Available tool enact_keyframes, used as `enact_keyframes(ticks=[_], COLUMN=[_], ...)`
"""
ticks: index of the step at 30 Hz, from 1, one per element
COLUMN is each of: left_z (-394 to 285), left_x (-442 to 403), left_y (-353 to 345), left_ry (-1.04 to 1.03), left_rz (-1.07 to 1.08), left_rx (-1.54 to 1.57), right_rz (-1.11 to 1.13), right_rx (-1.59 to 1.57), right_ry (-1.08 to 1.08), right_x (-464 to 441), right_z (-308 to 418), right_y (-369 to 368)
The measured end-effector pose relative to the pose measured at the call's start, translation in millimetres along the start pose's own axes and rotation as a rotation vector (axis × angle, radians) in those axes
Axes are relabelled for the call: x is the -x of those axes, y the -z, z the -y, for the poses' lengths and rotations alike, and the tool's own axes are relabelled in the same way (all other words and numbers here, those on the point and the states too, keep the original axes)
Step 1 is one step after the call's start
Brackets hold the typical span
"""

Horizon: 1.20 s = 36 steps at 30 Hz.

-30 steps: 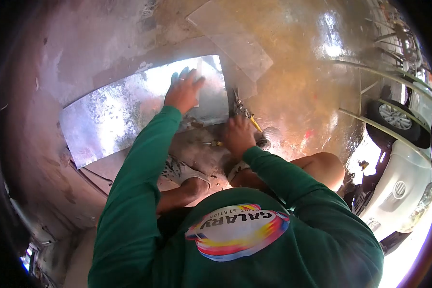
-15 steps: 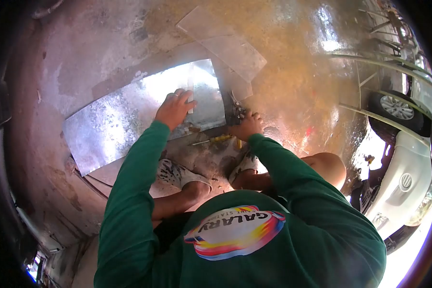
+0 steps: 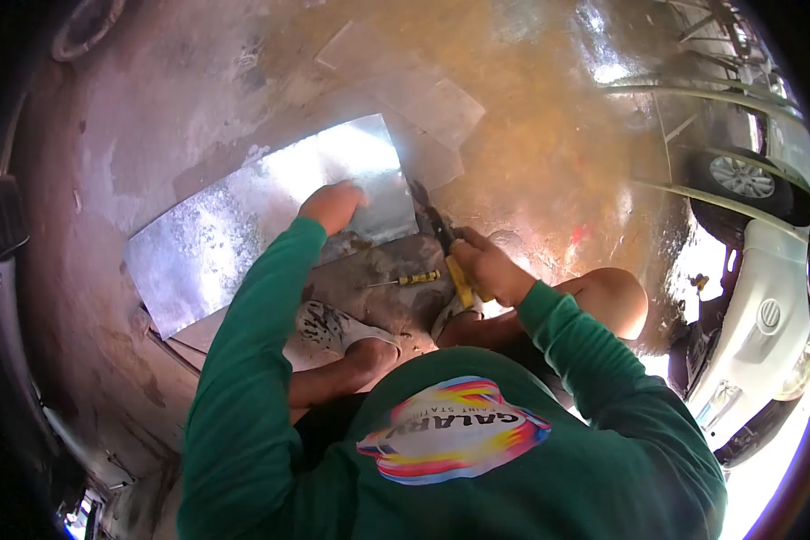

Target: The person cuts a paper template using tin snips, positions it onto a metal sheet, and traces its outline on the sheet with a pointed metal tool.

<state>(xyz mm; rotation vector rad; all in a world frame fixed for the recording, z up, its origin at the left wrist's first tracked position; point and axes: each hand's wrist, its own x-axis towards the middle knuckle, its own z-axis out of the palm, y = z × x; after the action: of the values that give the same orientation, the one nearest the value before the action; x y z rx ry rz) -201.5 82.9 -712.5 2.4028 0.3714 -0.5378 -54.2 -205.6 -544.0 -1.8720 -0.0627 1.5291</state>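
A shiny metal sheet (image 3: 216,225) lies slanted on the floor. My left hand (image 3: 333,207) is over its right part, fingers curled in; anything inside them is hidden. My right hand (image 3: 490,267) is closed around a cutting tool (image 3: 462,281) with yellow handles. The tool's dark head points up and left, just right of the sheet's right edge. A screwdriver with a yellow and black handle (image 3: 417,278) lies on the floor below the sheet, left of the tool's handles.
Thin flat sheets (image 3: 441,106) lie on the floor beyond the metal sheet. Patterned footwear (image 3: 328,326) shows below it. At the right are a pale metal frame (image 3: 693,94), a car wheel (image 3: 742,177) and a white car bumper (image 3: 751,315). A cable (image 3: 184,353) lies lower left.
My right hand has picked up the yellow-handled tool from the floor. My left hand has curled its fingers, and the pale strip under it no longer shows. The view has shifted slightly.
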Motion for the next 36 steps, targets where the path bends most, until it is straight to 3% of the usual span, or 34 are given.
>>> enact_keyframes(ticks=[2,4,5,6,8,12,17,30,33,36], left_z=[-1,0,-6,-11,-19,-29,-50,-67,-60,-55], left_x=[7,13,19,24,33,43,48,39,38,40], left_y=[7,9,23,29,35,41,54,59,52,50], left_ry=[0.02,0.417,0.517,0.529,0.55,0.468,0.46,0.53,0.532,0.545], left_rz=[-0.088,-0.171,-0.195,-0.196,-0.316,-0.246,-0.191,-0.201,-0.202,-0.244], left_rx=[0.096,0.958,1.221,1.216,1.623,1.776,1.725,1.651,1.655,1.654], right_rz=[0.027,0.076,0.091,0.102,0.119,0.132,0.113,0.099,0.142,0.05], right_rx=[0.012,0.197,0.256,0.251,0.465,0.513,0.604,0.551,0.507,0.543], right_ry=[-0.048,0.072,0.05,0.048,0.179,0.131,0.287,0.313,0.133,0.279], right_x=[3,-2,-4,-4,-3,-9,-24,-10,-7,-19], right_z=[3,-6,1,9,24,30,13,27,34,18], right_y=[-10,-24,-25,-26,-26,-34,-39,-37,-36,-34])
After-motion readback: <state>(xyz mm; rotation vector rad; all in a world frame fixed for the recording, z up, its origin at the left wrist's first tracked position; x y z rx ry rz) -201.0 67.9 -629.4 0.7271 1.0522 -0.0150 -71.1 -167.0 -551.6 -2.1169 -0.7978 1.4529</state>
